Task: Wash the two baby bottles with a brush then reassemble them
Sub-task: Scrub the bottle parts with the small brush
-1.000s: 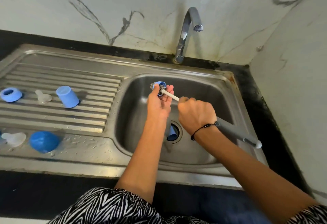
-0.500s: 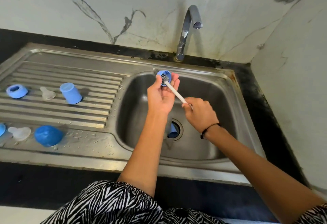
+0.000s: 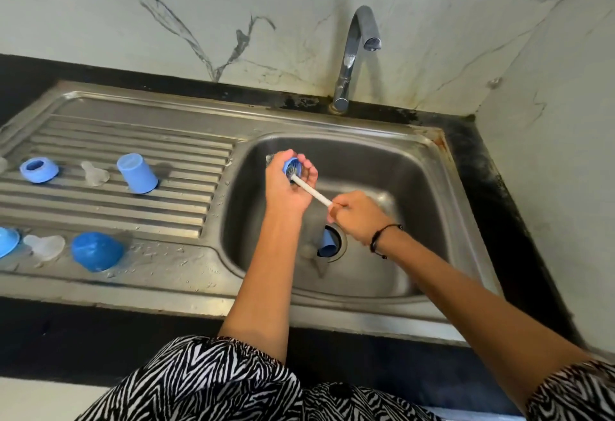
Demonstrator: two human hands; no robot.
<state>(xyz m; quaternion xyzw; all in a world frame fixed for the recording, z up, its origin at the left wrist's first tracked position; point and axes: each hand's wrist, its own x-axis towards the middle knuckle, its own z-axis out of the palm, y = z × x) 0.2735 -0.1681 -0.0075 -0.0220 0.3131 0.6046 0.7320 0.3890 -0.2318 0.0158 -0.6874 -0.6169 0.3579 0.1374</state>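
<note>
My left hand point(image 3: 288, 184) holds a small blue bottle ring point(image 3: 293, 167) over the sink basin point(image 3: 412, 194). My right hand point(image 3: 357, 217) grips the white stem of a bottle brush point(image 3: 311, 191), whose bristles are pushed into the ring. A blue bottle part point(image 3: 327, 242) sits in the drain hole. On the draining board point(image 3: 186, 207) lie a blue ring point(image 3: 38, 169), a clear teat point(image 3: 94, 174), an upturned blue cap point(image 3: 136, 172), a blue piece at the left edge point(image 3: 6, 241), a second clear teat point(image 3: 45, 246) and a blue dome-shaped cap point(image 3: 96, 251).
A chrome tap point(image 3: 356, 54) stands behind the basin with no water running. Marble walls close off the back and the right side. A black counter point(image 3: 492, 167) borders the steel sink. Water drops lie on the board's front strip.
Both hands have stayed over the basin while the brush works in the ring. My right hand has shifted up the stem, and the grey handle end is no longer in sight.
</note>
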